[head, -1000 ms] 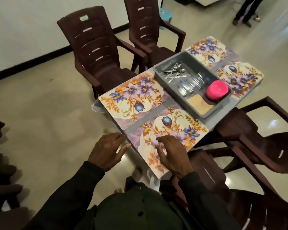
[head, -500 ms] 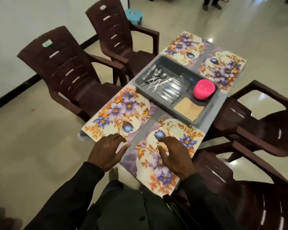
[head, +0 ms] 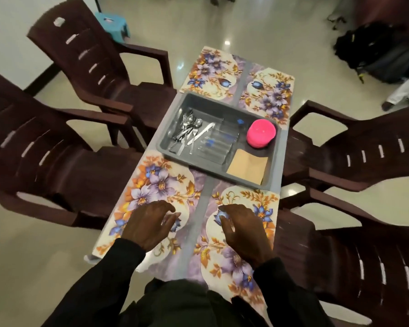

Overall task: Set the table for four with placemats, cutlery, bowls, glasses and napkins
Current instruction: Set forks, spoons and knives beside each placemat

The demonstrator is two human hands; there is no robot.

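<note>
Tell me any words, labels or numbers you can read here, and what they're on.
No readable text anywhere in this view.
Placemats: flower patterns only, no words.
Glasses in the grey tray: small blue marks, too blurred to read.
Pink bowls and napkins: plain, nothing printed that shows.

- A grey tray fills the middle of the table almost from left edge to right edge. Its walls block any low sweep across.
- Inside the tray, cutlery is heaped at the left end and glasses lie in the middle. Pink bowls and napkins take up the right end.
- The far placemats lie flat and open to reach from above.
- The left hand and right hand rest on the near placemats.
- Chairs crowd both long edges.
</note>
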